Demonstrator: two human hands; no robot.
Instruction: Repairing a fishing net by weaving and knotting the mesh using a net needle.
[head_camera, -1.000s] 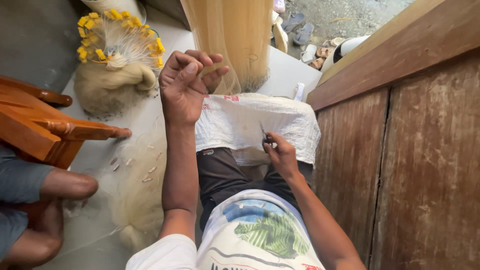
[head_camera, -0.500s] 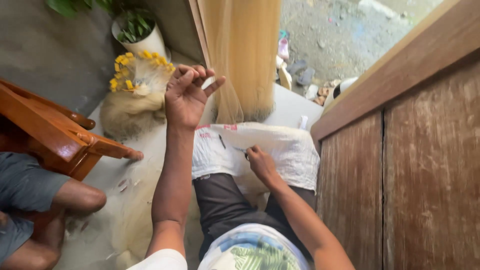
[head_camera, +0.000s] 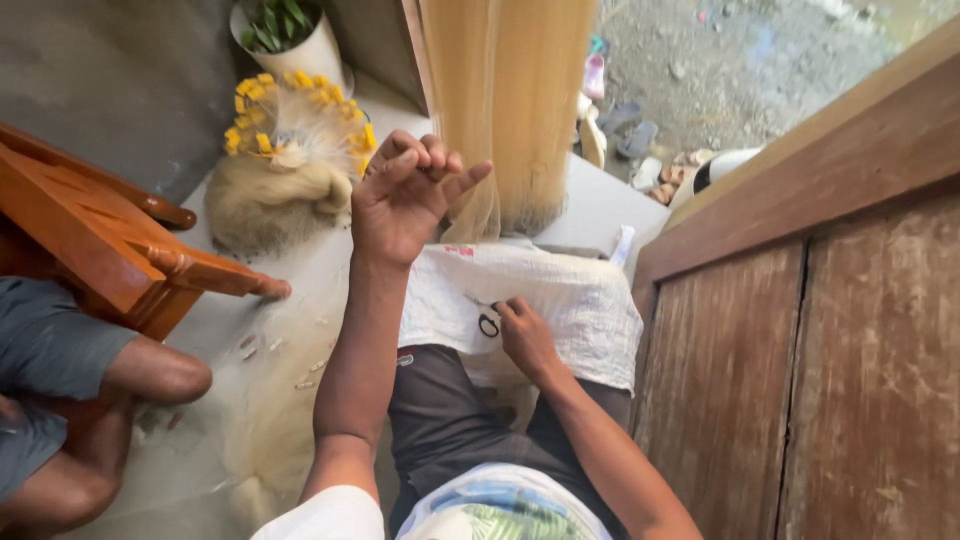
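Note:
My left hand (head_camera: 405, 195) is raised in front of me, fingers pinched on the fine pale fishing net (head_camera: 510, 110) that hangs down from above. My right hand (head_camera: 523, 333) rests low on a white woven sack (head_camera: 585, 300) spread over my lap, fingers closed around small black-handled scissors (head_camera: 487, 318). The net's lower edge gathers just above the sack.
A heap of net with yellow floats (head_camera: 285, 165) lies on the floor at the left, a potted plant (head_camera: 285, 35) behind it. A wooden chair (head_camera: 95, 240) and another person's bare knee (head_camera: 150, 375) are at the left. A wooden door (head_camera: 830, 330) stands close on the right. Sandals (head_camera: 625, 125) lie outside.
The view has tilted and moved closer. My left hand stays up on the net. My right hand has shifted slightly on the sack, and the scissors' handle now shows beside it.

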